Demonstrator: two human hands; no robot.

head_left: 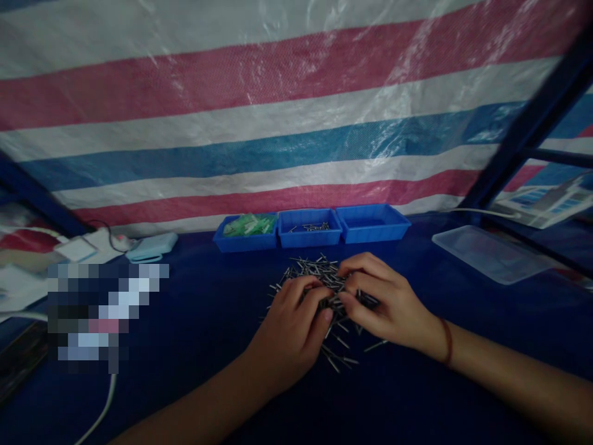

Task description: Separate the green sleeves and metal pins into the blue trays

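A loose pile of thin metal pins that look like blind rivets (pixel 336 334) lies on the dark blue tabletop in front of me. My left hand (pixel 299 318) reaches into the pile from the left, its fingers curled down around some rivets. From the right, my right hand (pixel 382 300) bends its fingers into the same pile, thumb and fingertips closing on rivets. The fingertips of both hands nearly meet. My fingers partly hide the rivets they hold. A few rivets have strayed toward the front edge of the pile.
Behind the pile stand three blue trays: one with green-and-white packets (pixel 250 225), a middle tray (pixel 310 237) with a few rivets, and an empty right tray (pixel 376 233). A translucent lid (pixel 491 253) lies right. A light blue case (pixel 152 247), cables and a pixelated patch are left.
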